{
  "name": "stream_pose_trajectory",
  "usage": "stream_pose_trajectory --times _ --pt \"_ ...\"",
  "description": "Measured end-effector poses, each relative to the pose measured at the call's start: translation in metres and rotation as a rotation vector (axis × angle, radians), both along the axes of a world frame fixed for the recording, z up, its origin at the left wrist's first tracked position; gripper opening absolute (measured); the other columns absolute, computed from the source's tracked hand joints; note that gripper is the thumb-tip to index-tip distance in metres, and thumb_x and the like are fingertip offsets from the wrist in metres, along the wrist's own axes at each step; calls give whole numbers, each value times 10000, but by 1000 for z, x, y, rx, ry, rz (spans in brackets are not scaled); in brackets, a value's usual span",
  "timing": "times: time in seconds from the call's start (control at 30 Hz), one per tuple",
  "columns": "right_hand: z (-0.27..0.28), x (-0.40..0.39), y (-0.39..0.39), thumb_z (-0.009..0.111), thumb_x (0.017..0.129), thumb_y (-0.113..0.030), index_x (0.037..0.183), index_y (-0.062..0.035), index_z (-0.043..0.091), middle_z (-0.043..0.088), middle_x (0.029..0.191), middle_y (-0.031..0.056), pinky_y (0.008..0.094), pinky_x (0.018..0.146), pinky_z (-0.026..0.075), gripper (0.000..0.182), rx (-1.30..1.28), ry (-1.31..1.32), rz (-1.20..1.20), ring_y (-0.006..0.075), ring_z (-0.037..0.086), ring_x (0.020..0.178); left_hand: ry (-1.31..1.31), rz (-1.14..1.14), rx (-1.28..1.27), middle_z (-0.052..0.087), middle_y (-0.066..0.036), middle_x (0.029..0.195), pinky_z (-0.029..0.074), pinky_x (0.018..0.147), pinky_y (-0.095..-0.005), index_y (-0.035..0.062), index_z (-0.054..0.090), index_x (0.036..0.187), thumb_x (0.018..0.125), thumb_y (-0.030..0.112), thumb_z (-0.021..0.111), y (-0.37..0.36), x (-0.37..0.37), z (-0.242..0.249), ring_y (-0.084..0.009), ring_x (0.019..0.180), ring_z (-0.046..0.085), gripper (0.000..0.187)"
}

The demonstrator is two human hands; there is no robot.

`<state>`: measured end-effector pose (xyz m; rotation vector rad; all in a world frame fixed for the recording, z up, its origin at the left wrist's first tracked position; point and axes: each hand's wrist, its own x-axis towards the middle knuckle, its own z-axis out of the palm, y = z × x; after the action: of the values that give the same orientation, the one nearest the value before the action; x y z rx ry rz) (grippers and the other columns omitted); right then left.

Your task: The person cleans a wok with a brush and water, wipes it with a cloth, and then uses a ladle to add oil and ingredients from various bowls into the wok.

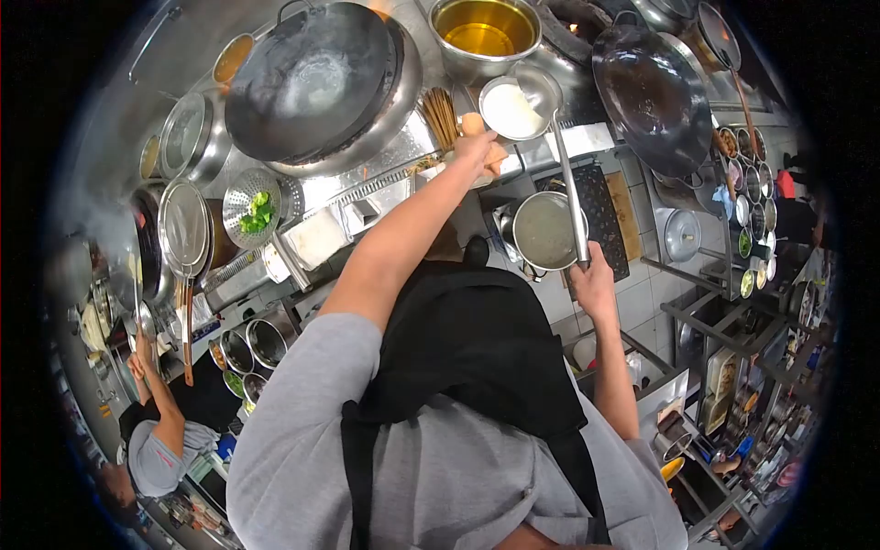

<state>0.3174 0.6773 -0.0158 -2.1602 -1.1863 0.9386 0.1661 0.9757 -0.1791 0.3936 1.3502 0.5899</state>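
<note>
My right hand (594,280) is wrapped round the handle of a long ladle (568,183). The ladle's bowl rests at the rim of a metal bowl of white contents (510,110). My left hand (477,154) reaches forward beside a tan cloth-like item (495,158); its fingers are partly hidden and what they hold is hard to make out. A bamboo brush (439,117) lies just left of that hand. Below the ladle's shaft sits a pot of cloudy liquid (547,231).
A large steaming wok (312,82) stands at the upper left, another wok (653,101) at the upper right. A pot of yellow oil (486,38) is between them. Greens lie in a strainer (240,209). A co-worker (170,449) stands at the lower left.
</note>
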Motion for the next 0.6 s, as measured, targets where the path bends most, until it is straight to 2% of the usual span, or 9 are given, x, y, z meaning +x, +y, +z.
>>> stream_pose_trajectory --times 0.03,0.07,0.1,0.23,0.37,0.43,0.5,0.57,0.6 --pt "-9 3 2 605 880 -57 1118 -25 528 627 693 222 460 567 497 252 126 -123 50 391 657 610 1 7 -7 691 -131 979 566 605 -550 47 590 1120 895 215 710 9 11 -17 -279 804 709 306" --pt "-3 -2 11 638 883 -80 1138 -30 510 630 737 272 518 643 485 290 45 -89 8 471 650 748 -5 36 -22 693 -141 966 568 592 -547 31 591 1124 887 200 717 19 20 -40 -282 789 714 317" --pt "-11 -5 15 638 883 -80 1138 -30 510 630 737 272 518 643 485 290 41 -86 14 471 650 748 -11 64 -36 695 -150 953 571 580 -544 16 591 1127 878 185 724 23 27 -52 -286 774 718 329" --pt "-34 -12 10 618 886 -67 1155 -31 483 642 797 289 524 702 491 304 -37 -90 18 468 659 818 96 218 117 682 -179 874 565 467 -477 -54 552 1040 823 103 707 18 44 -32 -295 660 709 310" --pt "-25 3 6 570 879 -51 1144 -27 460 638 814 295 533 694 481 288 -35 43 31 484 646 839 60 267 88 673 -178 847 566 453 -492 -55 532 1014 798 79 697 6 43 -5 -303 646 702 304" --pt "-44 10 13 573 887 -49 1217 -37 469 566 683 108 357 449 441 347 -12 -1 33 186 568 484 30 329 115 664 -176 838 573 454 -510 -60 524 1026 799 78 691 2 46 -4 -310 638 699 314" --pt "-31 6 21 562 889 -53 1200 -26 469 546 668 106 333 390 397 326 -60 25 9 166 519 419 31 347 120 662 -175 843 574 453 -519 -53 524 1031 800 80 691 3 50 -12 -312 635 698 314" --pt "8 -6 28 545 881 -65 1160 -24 473 624 721 232 470 574 489 291 -272 186 -50 405 647 618 33 366 129 660 -175 848 576 452 -528 -47 524 1036 801 82 690 5 50 -14 -315 632 697 315" --pt "5 0 23 545 881 -65 1160 -24 473 624 721 232 470 574 489 291 -273 184 -46 405 647 618 65 330 123 660 -177 856 578 454 -523 -43 528 1028 801 81 688 6 47 -13 -315 633 698 305"
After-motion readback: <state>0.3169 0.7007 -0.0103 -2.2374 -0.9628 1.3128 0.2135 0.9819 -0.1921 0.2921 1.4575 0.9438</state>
